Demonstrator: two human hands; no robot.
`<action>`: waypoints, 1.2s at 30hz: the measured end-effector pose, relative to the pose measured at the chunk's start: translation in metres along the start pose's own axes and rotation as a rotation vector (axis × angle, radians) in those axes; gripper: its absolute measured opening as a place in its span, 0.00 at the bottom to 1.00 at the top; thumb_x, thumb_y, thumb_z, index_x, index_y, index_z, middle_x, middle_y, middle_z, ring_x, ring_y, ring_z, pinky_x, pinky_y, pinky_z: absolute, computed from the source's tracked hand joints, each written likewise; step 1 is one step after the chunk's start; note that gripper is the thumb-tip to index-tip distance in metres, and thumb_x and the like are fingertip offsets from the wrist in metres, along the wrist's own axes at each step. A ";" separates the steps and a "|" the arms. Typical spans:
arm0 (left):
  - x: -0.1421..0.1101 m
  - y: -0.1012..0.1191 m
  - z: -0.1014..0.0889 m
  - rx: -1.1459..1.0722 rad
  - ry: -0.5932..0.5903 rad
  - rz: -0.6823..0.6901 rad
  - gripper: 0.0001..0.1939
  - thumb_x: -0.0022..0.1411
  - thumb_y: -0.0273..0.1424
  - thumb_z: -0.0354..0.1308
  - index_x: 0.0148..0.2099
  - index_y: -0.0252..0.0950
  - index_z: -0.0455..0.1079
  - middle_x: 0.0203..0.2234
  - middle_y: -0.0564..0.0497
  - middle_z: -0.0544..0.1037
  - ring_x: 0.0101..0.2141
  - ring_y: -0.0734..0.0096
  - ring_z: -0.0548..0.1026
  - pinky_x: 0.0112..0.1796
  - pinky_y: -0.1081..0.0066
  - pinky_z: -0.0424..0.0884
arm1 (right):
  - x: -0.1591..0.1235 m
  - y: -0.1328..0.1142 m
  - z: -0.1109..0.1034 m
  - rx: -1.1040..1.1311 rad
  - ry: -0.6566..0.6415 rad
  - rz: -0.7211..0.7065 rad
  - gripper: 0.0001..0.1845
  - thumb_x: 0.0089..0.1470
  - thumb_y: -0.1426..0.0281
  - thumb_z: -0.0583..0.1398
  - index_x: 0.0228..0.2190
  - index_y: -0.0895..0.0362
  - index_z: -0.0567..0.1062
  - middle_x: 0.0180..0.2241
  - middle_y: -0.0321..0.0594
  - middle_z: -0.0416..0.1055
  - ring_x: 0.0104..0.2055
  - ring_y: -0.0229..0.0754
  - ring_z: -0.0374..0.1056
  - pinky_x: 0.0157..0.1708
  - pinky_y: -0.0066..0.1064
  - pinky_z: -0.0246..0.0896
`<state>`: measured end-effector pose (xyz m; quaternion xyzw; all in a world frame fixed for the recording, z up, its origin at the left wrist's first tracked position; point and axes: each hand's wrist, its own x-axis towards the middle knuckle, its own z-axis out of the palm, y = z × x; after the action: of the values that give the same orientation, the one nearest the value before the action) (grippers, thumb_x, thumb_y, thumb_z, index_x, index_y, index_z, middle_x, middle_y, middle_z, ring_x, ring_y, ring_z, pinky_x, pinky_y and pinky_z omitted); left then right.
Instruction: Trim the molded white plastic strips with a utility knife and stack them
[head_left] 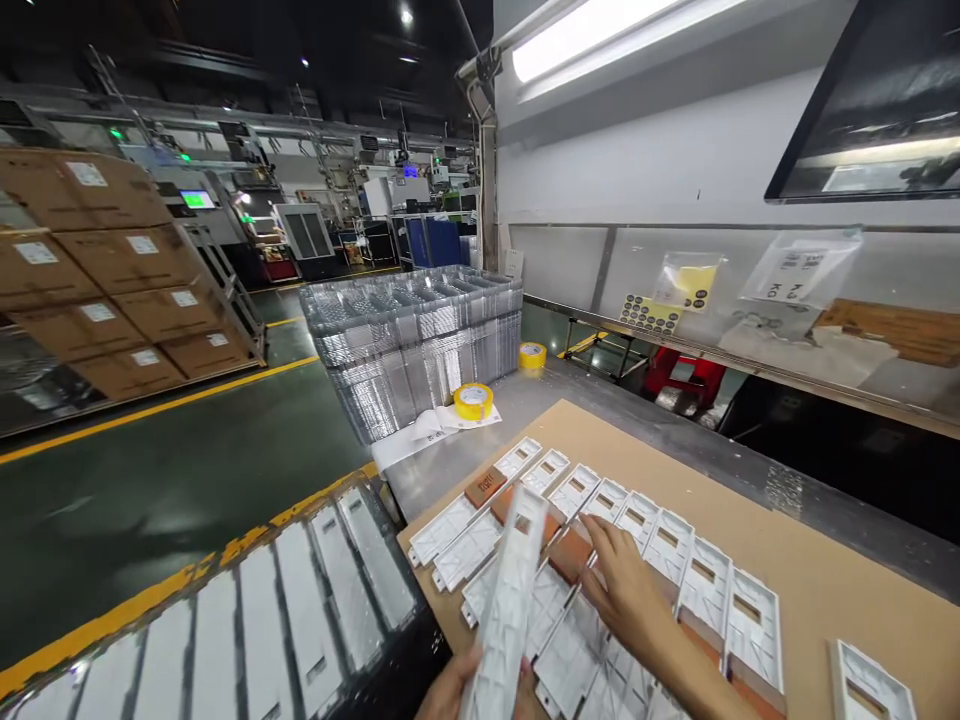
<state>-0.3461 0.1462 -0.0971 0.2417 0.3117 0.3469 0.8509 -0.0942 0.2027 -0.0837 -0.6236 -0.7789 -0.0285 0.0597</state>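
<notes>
My left hand [452, 685] grips the lower end of a long white plastic panel [504, 610], held tilted up above the table with its ribbed inner side showing. My right hand [619, 575] has its thumb and fingers closed around the right end of a brown block [570, 553], which sits over the row of panels. More white panels [667, 540] with small rectangular windows lie side by side under and beyond my hands. Another brown block [486, 487], with dark printed marks, rests on the panels at the far left of the row.
Brown cardboard [810, 570] covers the metal table [420, 478]. At left, a clear tray [442, 650] holds several white panels. Stacked clear trays [420, 350] stand behind, near two yellow tape rolls [473, 401]. One panel [874, 685] lies apart at right.
</notes>
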 end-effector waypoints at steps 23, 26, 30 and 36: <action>0.109 -0.006 0.023 0.010 0.268 0.115 0.30 0.59 0.54 0.50 0.36 0.29 0.73 0.25 0.42 0.77 0.28 0.63 0.74 0.33 0.68 0.68 | 0.057 0.005 0.022 0.063 -0.282 0.121 0.20 0.51 0.56 0.61 0.37 0.59 0.70 0.39 0.41 0.68 0.43 0.44 0.63 0.44 0.41 0.59; 0.106 -0.005 0.025 0.052 0.279 0.160 0.31 0.55 0.57 0.53 0.33 0.30 0.73 0.26 0.43 0.77 0.27 0.64 0.73 0.33 0.69 0.66 | 0.061 0.016 0.020 0.173 -0.325 0.091 0.17 0.53 0.56 0.61 0.35 0.58 0.70 0.35 0.38 0.68 0.38 0.41 0.64 0.41 0.38 0.61; 0.108 -0.006 0.022 0.050 0.258 0.136 0.32 0.53 0.58 0.53 0.32 0.29 0.72 0.23 0.43 0.75 0.25 0.63 0.72 0.32 0.67 0.66 | 0.064 0.028 0.023 0.279 -0.347 0.113 0.17 0.53 0.58 0.61 0.36 0.59 0.70 0.35 0.38 0.68 0.40 0.43 0.65 0.43 0.42 0.60; 0.113 -0.010 0.017 0.011 0.242 0.126 0.34 0.53 0.59 0.51 0.32 0.29 0.72 0.22 0.44 0.75 0.24 0.64 0.70 0.32 0.67 0.66 | 0.071 0.049 0.016 0.577 -0.430 0.067 0.17 0.62 0.59 0.52 0.39 0.60 0.72 0.36 0.38 0.71 0.37 0.39 0.68 0.39 0.36 0.66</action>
<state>-0.2658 0.2198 -0.1323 0.2217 0.3981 0.4248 0.7822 -0.0626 0.2838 -0.0920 -0.5980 -0.7287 0.3264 0.0692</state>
